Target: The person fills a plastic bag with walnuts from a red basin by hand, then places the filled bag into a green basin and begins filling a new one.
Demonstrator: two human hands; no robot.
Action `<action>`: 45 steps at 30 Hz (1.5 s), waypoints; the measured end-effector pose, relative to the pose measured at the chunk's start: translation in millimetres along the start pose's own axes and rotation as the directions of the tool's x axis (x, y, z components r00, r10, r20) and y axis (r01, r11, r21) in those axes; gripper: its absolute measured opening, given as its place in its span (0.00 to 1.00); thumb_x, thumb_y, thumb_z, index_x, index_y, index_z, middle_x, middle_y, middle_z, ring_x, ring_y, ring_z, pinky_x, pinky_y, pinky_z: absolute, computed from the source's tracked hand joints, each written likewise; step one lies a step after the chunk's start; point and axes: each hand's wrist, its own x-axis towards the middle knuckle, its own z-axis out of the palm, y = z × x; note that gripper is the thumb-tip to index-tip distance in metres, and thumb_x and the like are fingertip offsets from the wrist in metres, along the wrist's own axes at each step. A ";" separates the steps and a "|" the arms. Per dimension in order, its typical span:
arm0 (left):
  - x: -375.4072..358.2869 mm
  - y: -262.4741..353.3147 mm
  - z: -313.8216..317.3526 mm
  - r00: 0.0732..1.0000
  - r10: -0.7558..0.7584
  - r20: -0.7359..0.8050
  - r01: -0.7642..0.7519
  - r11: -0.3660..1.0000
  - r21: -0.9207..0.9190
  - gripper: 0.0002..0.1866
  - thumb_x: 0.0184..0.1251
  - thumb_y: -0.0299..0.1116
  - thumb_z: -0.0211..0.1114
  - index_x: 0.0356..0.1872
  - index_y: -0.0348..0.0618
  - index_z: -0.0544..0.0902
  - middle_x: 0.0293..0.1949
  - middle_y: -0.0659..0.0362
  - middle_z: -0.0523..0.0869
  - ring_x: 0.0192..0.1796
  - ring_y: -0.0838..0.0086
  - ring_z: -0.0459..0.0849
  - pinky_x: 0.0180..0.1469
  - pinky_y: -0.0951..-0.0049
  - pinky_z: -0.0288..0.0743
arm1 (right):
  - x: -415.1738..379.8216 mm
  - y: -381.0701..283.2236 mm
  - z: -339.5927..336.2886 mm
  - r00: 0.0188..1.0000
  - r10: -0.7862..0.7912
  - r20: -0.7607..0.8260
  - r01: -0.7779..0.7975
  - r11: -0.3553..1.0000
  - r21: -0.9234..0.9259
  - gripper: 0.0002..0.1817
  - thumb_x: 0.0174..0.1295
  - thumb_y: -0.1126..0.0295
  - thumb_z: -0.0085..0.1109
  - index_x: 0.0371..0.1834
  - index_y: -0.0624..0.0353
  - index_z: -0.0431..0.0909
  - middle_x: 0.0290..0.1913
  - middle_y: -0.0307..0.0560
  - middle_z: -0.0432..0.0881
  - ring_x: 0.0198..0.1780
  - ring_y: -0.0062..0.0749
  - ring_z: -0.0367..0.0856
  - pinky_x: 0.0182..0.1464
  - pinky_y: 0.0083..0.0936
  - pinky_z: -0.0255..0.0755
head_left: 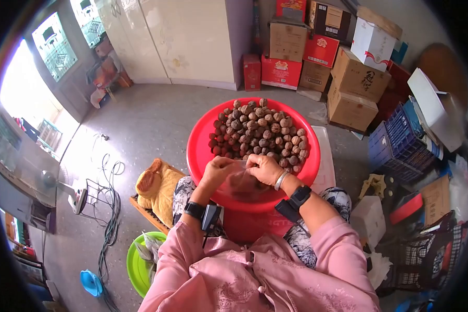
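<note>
My left hand (216, 170) and my right hand (265, 169) are close together over the near part of a big red basin (193, 151). Both pinch the upper edge of a thin, see-through plastic bag (240, 183), which hangs between them and looks flat. Beyond my fingers, a heap of brown walnuts (252, 125) fills the far side of the basin. Some are darker than others. A silvery bracelet (281, 180) circles my right wrist, and dark bands with small devices sit on both forearms.
Left of my legs are a yellow cushion (158, 190) on a low seat, a green basin (132, 265) holding plastic bags, a blue bowl (91, 283) and tangled cables (111, 208). Stacked cartons (352, 106) stand at the back right, with a blue crate (398, 140) nearer.
</note>
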 end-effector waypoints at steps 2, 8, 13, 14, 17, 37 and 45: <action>4.9 -15.6 -2.4 0.999 -0.044 0.009 0.044 0.998 0.038 0.11 0.63 0.33 0.71 0.42 0.36 0.87 0.39 0.58 0.87 0.44 0.75 0.83 0.50 0.73 0.77 | -1.8 -4.0 2.6 1.000 0.006 -0.007 -0.006 0.999 0.046 0.03 0.60 0.75 0.61 0.35 0.60 0.77 0.30 0.41 0.80 0.37 0.24 0.77 0.43 0.26 0.73; -19.4 28.7 -23.7 0.985 -0.023 0.169 0.031 0.998 -0.047 0.20 0.58 0.35 0.74 0.51 0.40 0.84 0.44 0.58 0.86 0.47 0.72 0.83 0.52 0.72 0.77 | -5.3 -15.1 6.3 0.997 0.029 -0.066 -0.018 0.987 0.157 0.03 0.62 0.74 0.60 0.35 0.59 0.76 0.30 0.38 0.79 0.37 0.21 0.75 0.43 0.25 0.72; -34.2 12.9 -15.0 0.965 0.202 0.167 -0.232 0.956 0.182 0.24 0.53 0.36 0.74 0.53 0.41 0.82 0.46 0.55 0.84 0.50 0.64 0.82 0.55 0.65 0.76 | 4.2 -2.8 6.6 0.994 0.104 -0.022 -0.085 0.909 0.409 0.03 0.67 0.76 0.56 0.36 0.59 0.72 0.32 0.38 0.78 0.32 0.25 0.82 0.37 0.23 0.78; -37.0 9.6 -12.7 0.965 0.228 0.132 -0.257 0.924 0.282 0.21 0.54 0.34 0.73 0.49 0.40 0.83 0.43 0.53 0.84 0.49 0.60 0.82 0.54 0.63 0.76 | 3.3 -2.8 6.1 0.995 0.102 -0.021 -0.084 0.909 0.409 0.03 0.67 0.76 0.56 0.36 0.59 0.72 0.32 0.38 0.78 0.32 0.25 0.82 0.37 0.23 0.78; -41.7 13.5 -10.7 0.967 0.237 0.096 -0.256 0.877 0.406 0.13 0.55 0.31 0.70 0.41 0.39 0.84 0.37 0.51 0.83 0.46 0.53 0.81 0.51 0.60 0.76 | -2.3 -21.1 -1.0 0.971 0.230 0.061 -0.220 0.771 0.597 0.05 0.64 0.71 0.60 0.36 0.60 0.75 0.31 0.44 0.83 0.35 0.30 0.83 0.40 0.31 0.75; -43.9 45.7 -19.0 0.999 0.006 0.054 -0.033 0.855 0.518 0.11 0.62 0.35 0.65 0.42 0.42 0.84 0.39 0.51 0.85 0.49 0.54 0.83 0.50 0.58 0.78 | 4.0 46.6 22.9 0.960 0.230 -0.159 -0.174 0.937 0.304 0.05 0.57 0.70 0.61 0.34 0.58 0.78 0.36 0.53 0.84 0.43 0.44 0.83 0.47 0.35 0.75; -31.0 3.1 -12.5 0.968 0.201 0.153 -0.252 0.787 0.563 0.08 0.59 0.32 0.66 0.36 0.41 0.85 0.37 0.48 0.84 0.46 0.51 0.82 0.49 0.56 0.77 | 11.5 54.0 30.0 0.949 0.263 -0.171 -0.195 0.921 0.336 0.05 0.57 0.71 0.62 0.34 0.58 0.77 0.36 0.51 0.84 0.42 0.41 0.84 0.46 0.34 0.76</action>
